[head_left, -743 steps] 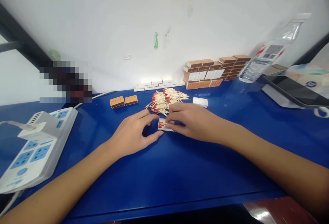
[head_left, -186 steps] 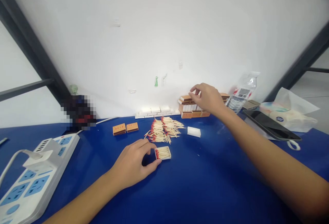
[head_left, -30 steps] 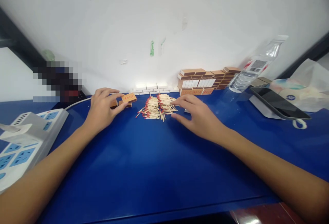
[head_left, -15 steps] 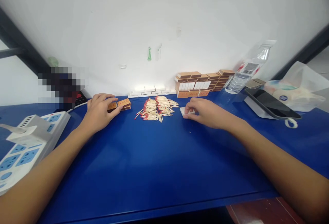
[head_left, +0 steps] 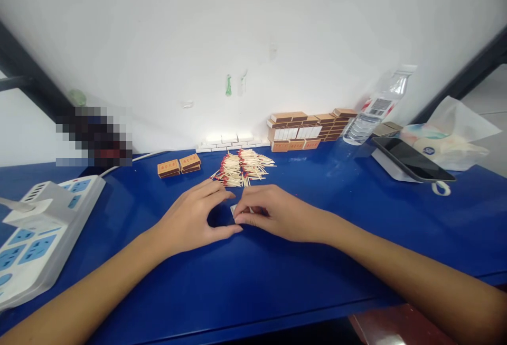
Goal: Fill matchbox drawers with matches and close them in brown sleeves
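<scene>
My right hand (head_left: 275, 213) is closed on a small white matchbox tray (head_left: 233, 210), mostly hidden behind the fingers, low over the middle of the blue table. Facing it, my left hand (head_left: 192, 218) holds nothing, its thumb and fingers apart, just left of the tray. A pile of red-tipped matches (head_left: 243, 165) lies right behind both hands. Farther left are some orange matchbox sleeves (head_left: 169, 168) in two short stacks. White trays (head_left: 229, 141) are lined up in low layers along the wall.
A larger stack of matchboxes (head_left: 297, 132) stands against the wall to the right. Beside it are a leaning plastic bottle (head_left: 374, 112), a phone (head_left: 415, 159) on a white stand and a tissue pack (head_left: 443, 144). A white power strip (head_left: 51, 250) occupies the left side.
My left hand has left the orange matchbox sleeves and come right, toward the middle. My right hand has carried the white tray left and nearer to me, in front of the matches.
</scene>
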`<state>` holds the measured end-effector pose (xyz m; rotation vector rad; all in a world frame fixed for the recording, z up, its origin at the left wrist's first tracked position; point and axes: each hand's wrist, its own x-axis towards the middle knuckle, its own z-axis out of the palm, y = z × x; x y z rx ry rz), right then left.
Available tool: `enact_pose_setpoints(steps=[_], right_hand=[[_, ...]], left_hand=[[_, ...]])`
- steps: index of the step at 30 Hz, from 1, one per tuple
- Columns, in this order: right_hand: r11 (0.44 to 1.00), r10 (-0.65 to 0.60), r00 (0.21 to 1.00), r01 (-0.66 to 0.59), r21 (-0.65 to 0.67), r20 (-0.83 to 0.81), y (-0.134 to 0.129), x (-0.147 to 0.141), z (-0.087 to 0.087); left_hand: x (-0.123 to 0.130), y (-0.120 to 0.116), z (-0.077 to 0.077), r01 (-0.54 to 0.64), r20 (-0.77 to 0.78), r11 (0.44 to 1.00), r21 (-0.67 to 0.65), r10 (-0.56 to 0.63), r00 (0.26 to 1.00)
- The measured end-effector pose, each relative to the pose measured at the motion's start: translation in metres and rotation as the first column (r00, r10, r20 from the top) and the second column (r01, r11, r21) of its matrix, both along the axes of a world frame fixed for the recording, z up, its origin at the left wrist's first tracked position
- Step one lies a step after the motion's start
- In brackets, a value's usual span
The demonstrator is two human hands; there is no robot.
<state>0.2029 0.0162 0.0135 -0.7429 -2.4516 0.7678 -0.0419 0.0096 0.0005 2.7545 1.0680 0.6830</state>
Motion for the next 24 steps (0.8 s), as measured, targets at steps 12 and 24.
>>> enact_pose_setpoints(steps=[12,24], right_hand=[[0.922,-0.351,0.928,0.320,0.220,0.123,0.077,0.043,-0.018],[0.902,-0.405,0.862,0.321,0.290,0.304,0.069,0.031,-0.019]], left_hand=[[0.002,0.004,-0.010,-0.007,0.053,0.997,-0.072,0.011,0.999],[0.003,0.004,-0.006,0.007,0.070,0.997,-0.082,-0.001,0.998]])
